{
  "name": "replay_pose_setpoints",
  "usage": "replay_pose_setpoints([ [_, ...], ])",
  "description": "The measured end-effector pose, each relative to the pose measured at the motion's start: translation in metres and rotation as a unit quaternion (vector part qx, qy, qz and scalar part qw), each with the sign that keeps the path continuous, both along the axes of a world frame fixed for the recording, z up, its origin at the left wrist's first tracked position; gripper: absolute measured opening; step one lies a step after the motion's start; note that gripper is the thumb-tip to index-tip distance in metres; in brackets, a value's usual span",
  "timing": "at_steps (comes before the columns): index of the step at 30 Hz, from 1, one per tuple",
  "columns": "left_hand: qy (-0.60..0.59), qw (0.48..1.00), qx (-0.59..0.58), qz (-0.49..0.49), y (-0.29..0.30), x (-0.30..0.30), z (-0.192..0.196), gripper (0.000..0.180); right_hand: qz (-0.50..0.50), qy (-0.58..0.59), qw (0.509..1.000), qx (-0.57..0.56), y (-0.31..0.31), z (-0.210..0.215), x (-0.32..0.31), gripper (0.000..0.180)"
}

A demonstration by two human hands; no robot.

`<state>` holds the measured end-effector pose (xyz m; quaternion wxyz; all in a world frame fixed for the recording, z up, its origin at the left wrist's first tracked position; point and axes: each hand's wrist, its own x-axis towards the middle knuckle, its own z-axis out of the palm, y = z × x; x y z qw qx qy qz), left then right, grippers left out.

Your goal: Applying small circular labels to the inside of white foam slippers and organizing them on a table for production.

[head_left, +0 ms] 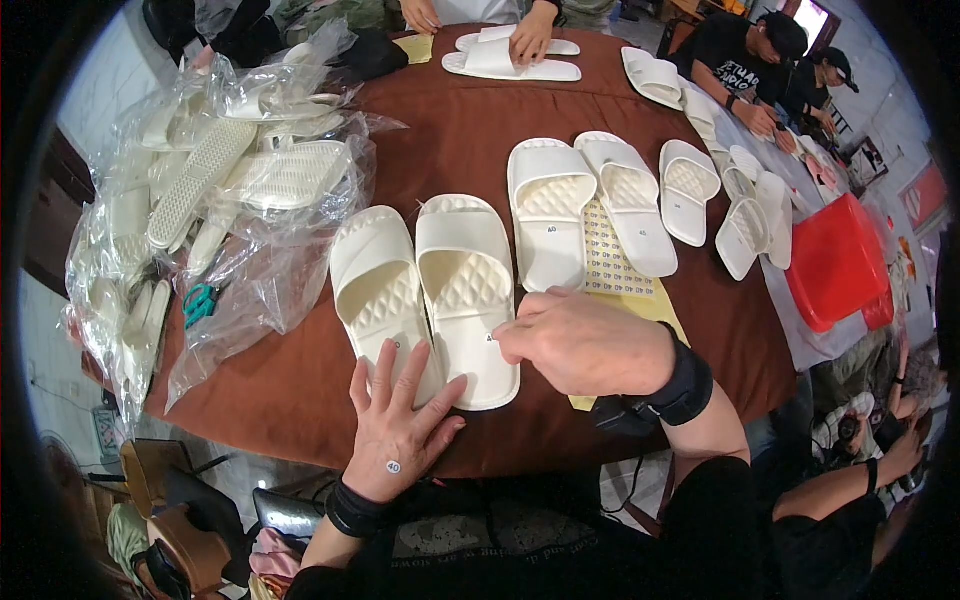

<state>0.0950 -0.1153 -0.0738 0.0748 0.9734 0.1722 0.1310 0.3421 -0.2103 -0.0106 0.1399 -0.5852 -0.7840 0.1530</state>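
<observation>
In front of me a pair of white slide slippers lies on the brown cloth, toes pointing away: a left slipper and a right slipper. My left hand is open, fingers spread over the left slipper's heel. A round sticker sits on the back of that hand. My right hand is closed, fingers curled, its fingertips at a small round sticker on the right slipper's insole. They partly cover the sticker. Beyond that hand, a yellow sticker sheet lies partly under another pair of white slippers.
Clear plastic bags with many white slippers fill the table's left side, near teal-handled scissors. A red plastic stool stands at the right. Across the table, another person's hand touches a slipper pair. More people work at the far right.
</observation>
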Motion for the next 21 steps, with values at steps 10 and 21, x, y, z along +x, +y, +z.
replay_pose_setpoints([
  [10, 0.005, 1.0, -0.001, -0.002, 0.002, 0.0, 0.001, 0.049, 0.006, 0.001, 1.0, 0.014, 0.004, -0.004, -0.003, 0.008],
  [21, 0.0, 1.0, -0.006, -0.004, 0.001, 0.0, 0.001, 0.048, 0.004, 0.009, 1.0, 0.028, 0.005, -0.012, -0.006, 0.006],
])
